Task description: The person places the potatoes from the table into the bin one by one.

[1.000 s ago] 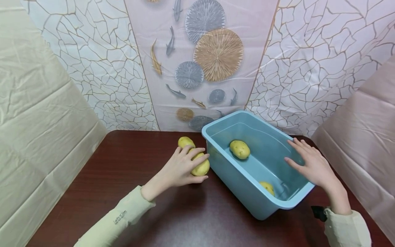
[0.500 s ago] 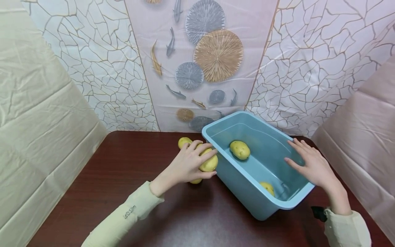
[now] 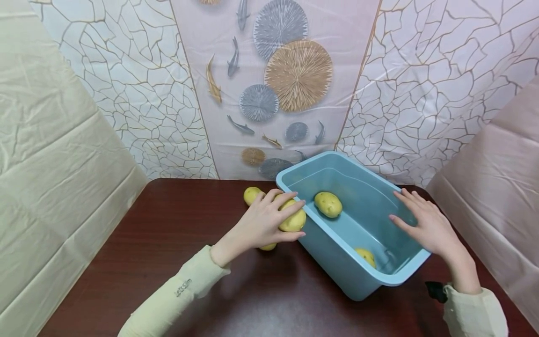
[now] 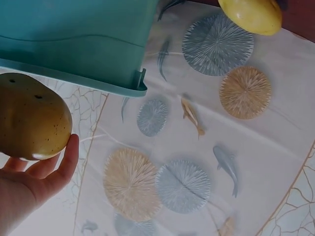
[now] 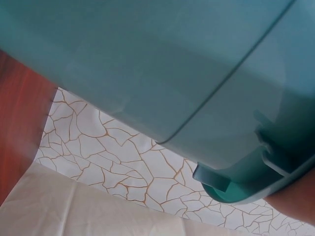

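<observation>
Left hand (image 3: pixel 262 222) grips a potato (image 3: pixel 295 220) by blue plastic bin's (image 3: pixel 328 257) 9 o'clock rim. Right hand (image 3: pixel 428 230), fingers wide, at 3 o'clock rim. Inside: upper potato (image 3: pixel 328 204), 10 o'clock.

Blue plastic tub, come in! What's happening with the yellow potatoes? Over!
Left hand gripping oval yellow potato by blue plastic tub. Right hand spread at tub's right side, holding nothing. Maybe in the way: tub's left rim.
</observation>
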